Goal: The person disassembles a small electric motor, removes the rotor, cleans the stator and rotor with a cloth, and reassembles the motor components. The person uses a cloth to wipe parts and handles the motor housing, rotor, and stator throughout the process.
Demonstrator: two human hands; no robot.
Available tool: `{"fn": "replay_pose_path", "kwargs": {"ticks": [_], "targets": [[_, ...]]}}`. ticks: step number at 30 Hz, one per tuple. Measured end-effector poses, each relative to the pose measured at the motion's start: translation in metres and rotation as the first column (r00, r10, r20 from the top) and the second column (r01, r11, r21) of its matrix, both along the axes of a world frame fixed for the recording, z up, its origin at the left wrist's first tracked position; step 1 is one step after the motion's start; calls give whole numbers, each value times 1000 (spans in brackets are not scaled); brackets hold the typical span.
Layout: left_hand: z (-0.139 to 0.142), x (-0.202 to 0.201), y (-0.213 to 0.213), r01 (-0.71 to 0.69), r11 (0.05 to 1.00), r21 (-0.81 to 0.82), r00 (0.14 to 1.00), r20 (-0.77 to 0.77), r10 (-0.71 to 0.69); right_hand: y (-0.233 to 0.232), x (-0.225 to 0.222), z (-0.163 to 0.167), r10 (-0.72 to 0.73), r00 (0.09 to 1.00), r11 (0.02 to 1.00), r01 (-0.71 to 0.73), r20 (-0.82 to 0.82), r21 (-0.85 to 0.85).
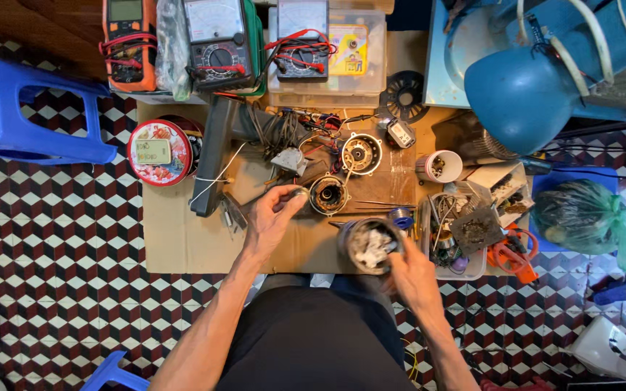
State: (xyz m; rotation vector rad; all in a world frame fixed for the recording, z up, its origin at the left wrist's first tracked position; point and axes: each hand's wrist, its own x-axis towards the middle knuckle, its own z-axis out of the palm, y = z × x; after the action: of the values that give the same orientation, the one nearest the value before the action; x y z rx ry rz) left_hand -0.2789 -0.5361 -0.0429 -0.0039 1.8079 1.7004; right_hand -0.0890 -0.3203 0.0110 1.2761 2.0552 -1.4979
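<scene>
Floor: checkered tiles in red, black and white, flat cardboard sheet (182,239) laid across as work surface.
Left hand (269,217): fingertips pinched on a small round metal part (300,192), just left of an open motor housing (328,194).
Right hand (409,274): gripping a round container of white bits (369,245), near edge of cardboard.
Far: three multimeters (219,43), red round tin (159,152) at left.
Right: blue lamp (523,94), cluttered parts tray (465,239).

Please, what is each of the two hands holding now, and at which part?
The left hand pinches a small round part by its edge. The right hand grips the grey container at its side wall.
</scene>
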Motion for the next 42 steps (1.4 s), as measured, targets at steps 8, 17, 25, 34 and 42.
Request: {"fn": "replay_pose_path", "kwargs": {"ticks": [8, 17, 25, 34, 42], "targets": [[1, -7, 79, 131, 990, -49, 991, -19, -132, 67, -65, -10, -247, 958, 958, 264, -145, 113], [-31, 0, 90, 111, 993, -26, 994, 1, -111, 107, -70, -52, -245, 938, 964, 210, -244, -163], [-26, -5, 75, -6, 995, -99, 997, 70, 13, 100, -100, -20, 331, 943, 744, -290, 45, 602], [-10, -5, 41, -123, 992, -20, 982, 144, 124, 78, -204, -92, 772, 504, 37, -644, 387, 764], [-25, -15, 24, -60, 987, -148, 997, 33, 65, 68, -217, -83, 787, 436, 17, -723, 437, 690]]}}
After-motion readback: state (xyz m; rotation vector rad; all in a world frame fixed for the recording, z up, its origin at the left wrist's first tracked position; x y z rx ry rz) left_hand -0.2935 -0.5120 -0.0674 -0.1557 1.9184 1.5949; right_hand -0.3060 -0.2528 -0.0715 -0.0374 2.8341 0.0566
